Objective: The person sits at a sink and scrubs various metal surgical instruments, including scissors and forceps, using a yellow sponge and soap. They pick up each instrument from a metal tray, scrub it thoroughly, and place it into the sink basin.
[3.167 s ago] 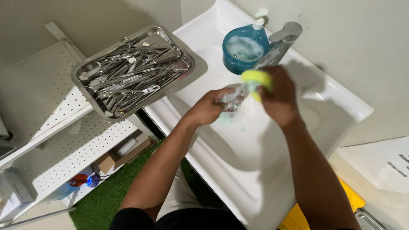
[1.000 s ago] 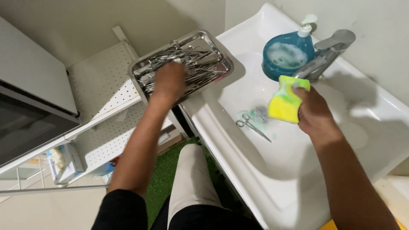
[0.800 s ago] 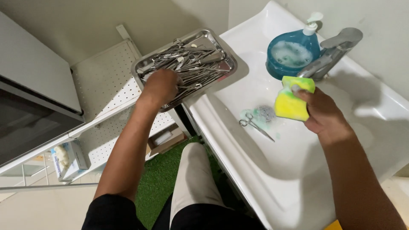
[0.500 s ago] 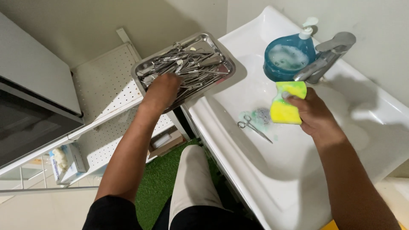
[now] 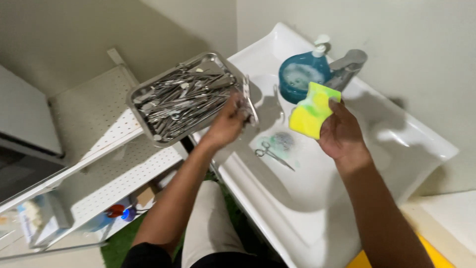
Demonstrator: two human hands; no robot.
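Where the view began nearest me, my own pale trouser leg [image 5: 206, 223] hung above a strip of green mat [image 5: 116, 250], with both forearms reaching up and away. Beyond them lay the white sink [image 5: 317, 208]; on its floor a pair of scissors [image 5: 271, 155] rested beside a patch of foam at the drain, clear of both hands. My right hand [image 5: 342, 134] was over the basin, fingers curled around a yellow-green sponge [image 5: 311, 110], thumb pressed on its near face. My left hand [image 5: 229, 121] hovered at the sink's left rim, fingers closed on a slim metal instrument [image 5: 249, 101] that stood nearly upright just beside the tray. Farther left, the steel tray [image 5: 139, 94], heaped with instruments, sat on a white perforated shelf [image 5: 89, 109]. Farthest back, a blue soap dispenser [image 5: 302, 74] stood just beside the grey faucet [image 5: 347, 67], against the wall.
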